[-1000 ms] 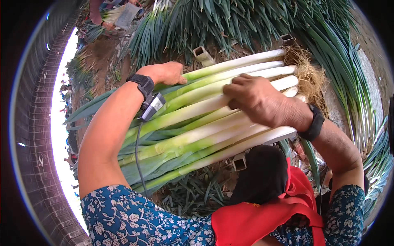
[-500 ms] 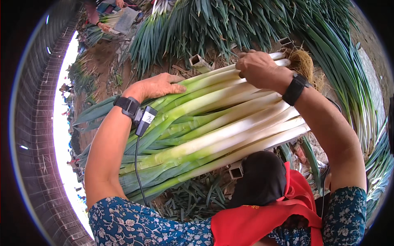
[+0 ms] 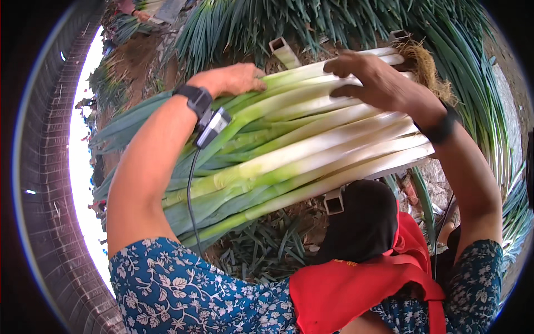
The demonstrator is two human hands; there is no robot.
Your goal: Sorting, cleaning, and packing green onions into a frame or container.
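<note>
Showing on the apron [image 3: 350, 295]: a small yellow mark near the neckline, too tiny to read!
Wrist device [image 3: 213, 128]: black, strapped just below the left hand, a pale label on it, its marking too blurred to make out.
Leeks [image 3: 317, 142]: side by side beneath both hands, thick and glossy, white on the right hand's side, pale green mid-length, blue-green leaves fanning past the left wrist.
Roots [image 3: 421, 62]: a tan, stringy tangle just right of the right hand.
Left hand [image 3: 238, 79]: fingers close together, bent over the far leeks; thumb out of sight, so a grip, can't tell.
Right hand [image 3: 371, 80]: fingers and thumb well apart above the white stalks, nothing seen in its hold; contact, can't tell.
Tube end [image 3: 285, 53]: square and hollow, poking out beyond the leeks, between the hands.
In the way: left forearm [image 3: 144, 167] and dark cable [image 3: 191, 192] crossing the leaves, right hand covering some stalks.
Pile [image 3: 311, 22]: dark green leaves massed beyond both hands.
Scraps [image 3: 267, 247]: leaf pieces on the ground, nearer the body than either hand.
</note>
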